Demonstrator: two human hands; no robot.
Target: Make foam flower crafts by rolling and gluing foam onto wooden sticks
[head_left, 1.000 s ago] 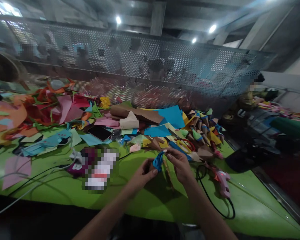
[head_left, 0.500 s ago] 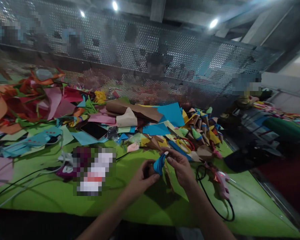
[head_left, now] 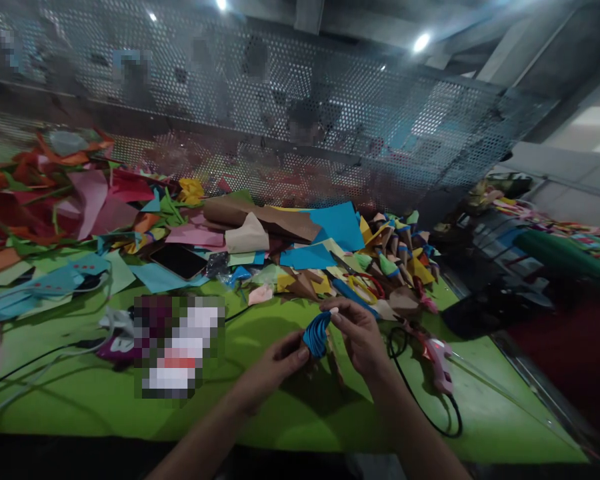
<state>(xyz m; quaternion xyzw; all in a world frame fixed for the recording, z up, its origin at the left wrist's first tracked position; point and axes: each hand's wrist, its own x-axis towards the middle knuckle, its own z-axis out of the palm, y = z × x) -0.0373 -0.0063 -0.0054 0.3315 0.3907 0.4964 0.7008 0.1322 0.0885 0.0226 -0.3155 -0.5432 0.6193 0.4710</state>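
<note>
Between my hands, above the green table, is a blue layered piece with curved folds, like pleated paper or felt. My left hand grips its lower left side between thumb and fingers. With thumb and fingertips, my right hand pinches its upper right tip, where a small pale end shows. A thin brownish strip is just below the piece; whether it is joined to it I cannot tell. Right of my right hand lies a pink glue gun with a black cord.
Coloured sheets and scraps are heaped along the back. A dark phone lies among them. Small cones crowd the back right, near red-handled scissors. A purple object with cables sits left. Behind stands a perforated metal screen.
The blue piece has turned, showing more of its folded layers, and its lower part looks wider. Both hands keep hold of it. The whole view has shifted slightly.
</note>
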